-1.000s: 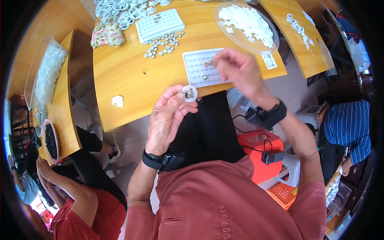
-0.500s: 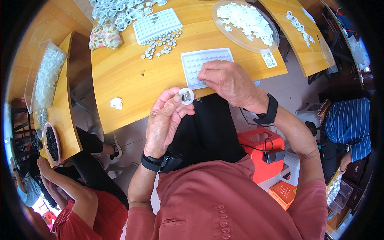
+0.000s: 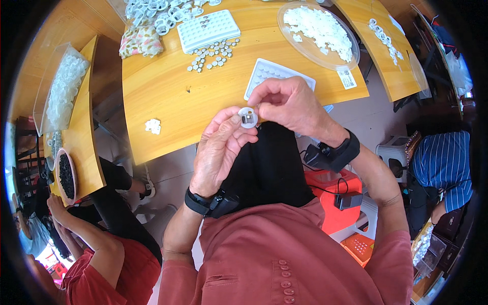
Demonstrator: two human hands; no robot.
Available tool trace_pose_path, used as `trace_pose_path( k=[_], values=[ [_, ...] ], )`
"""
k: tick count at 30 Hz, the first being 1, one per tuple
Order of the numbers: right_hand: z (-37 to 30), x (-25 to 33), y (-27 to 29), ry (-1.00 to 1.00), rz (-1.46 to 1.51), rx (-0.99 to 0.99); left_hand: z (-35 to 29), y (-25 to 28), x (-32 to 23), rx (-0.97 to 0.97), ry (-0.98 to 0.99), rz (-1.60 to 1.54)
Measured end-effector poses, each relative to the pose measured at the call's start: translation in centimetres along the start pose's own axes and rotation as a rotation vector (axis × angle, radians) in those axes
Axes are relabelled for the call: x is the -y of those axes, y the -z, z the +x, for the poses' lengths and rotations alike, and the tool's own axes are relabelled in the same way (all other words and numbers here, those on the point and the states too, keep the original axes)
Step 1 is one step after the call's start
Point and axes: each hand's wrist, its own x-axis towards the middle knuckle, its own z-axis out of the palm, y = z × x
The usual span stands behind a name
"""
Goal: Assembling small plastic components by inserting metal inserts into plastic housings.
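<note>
Between the thumb and fingers of my left hand [image 3: 222, 140] is a small round white plastic part [image 3: 248, 118], with dark and metallic pieces in its middle opening. My right hand [image 3: 291, 105] is close at the part's right edge, thumb and index finger pinched together. Whatever lies between those fingertips is too small to make out. Just behind my right hand a white tray with rows of round hollows [image 3: 263, 71] rests tilted on the table, partly hidden by the hand.
Beyond lie small silver button cells [image 3: 216, 53], a second white tray [image 3: 209, 31], clear plastic rings [image 3: 170, 15] and a patterned cloth bundle [image 3: 141, 44]. A round clear tray [image 3: 356, 56] holds white pieces at the far right. Small white pieces [image 3: 152, 126] lie left. Another person [image 3: 109, 259] sits at left.
My right hand has moved from over the white tray to the round part in my left hand. The tray has turned. My left hand and the part have shifted slightly right and up.
</note>
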Motion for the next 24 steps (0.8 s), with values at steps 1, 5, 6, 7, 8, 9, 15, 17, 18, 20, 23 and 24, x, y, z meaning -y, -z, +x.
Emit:
trace_pose_path(
  k=[1,5,6,7,8,9,15,17,18,20,23,24],
  values=[
    [-0.1,-0.2,-0.3,0.031,0.056,0.02,0.0,0.0,0.0,0.004,0.005,0.002],
    [-0.2,-1.3,-1.2,0.283,0.0,-0.138,0.2,-0.2,0.1,-0.002,0.001,0.01],
    [-0.2,-1.2,-1.4,0.334,-0.06,-0.169,0.2,-0.2,0.1,0.003,-0.003,0.017],
    [-0.3,-0.9,-1.5,0.334,-0.058,-0.168,0.2,-0.3,0.1,0.007,-0.006,0.023],
    [-0.5,-0.4,-1.5,0.34,-0.115,-0.199,0.2,-0.4,0.1,0.008,-0.006,0.024],
    [-0.6,-0.2,-1.6,0.345,-0.172,-0.229,0.2,-0.5,0.1,0.003,-0.008,0.025],
    [-1.1,-0.6,-1.5,0.43,-0.251,-0.247,0.4,-0.7,0.3,0.007,-0.021,0.039],
    [-1.1,-0.6,-1.5,0.466,-0.283,-0.249,0.4,-0.7,0.4,0.006,-0.021,0.043],
    [-1.1,-0.7,-1.5,0.502,-0.316,-0.251,0.5,-0.8,0.5,0.01,-0.024,0.031],
    [-1.1,-0.7,-1.5,0.489,-0.327,-0.243,0.5,-0.7,0.5,0.012,-0.028,0.019],
    [-1.0,-1.0,-1.5,0.488,-0.363,-0.247,0.6,-0.6,0.5,0.006,-0.031,0.005],
    [-1.0,-1.1,-1.5,0.5,-0.387,-0.258,0.7,-0.4,0.6,-0.006,-0.021,-0.012]
  ],
)
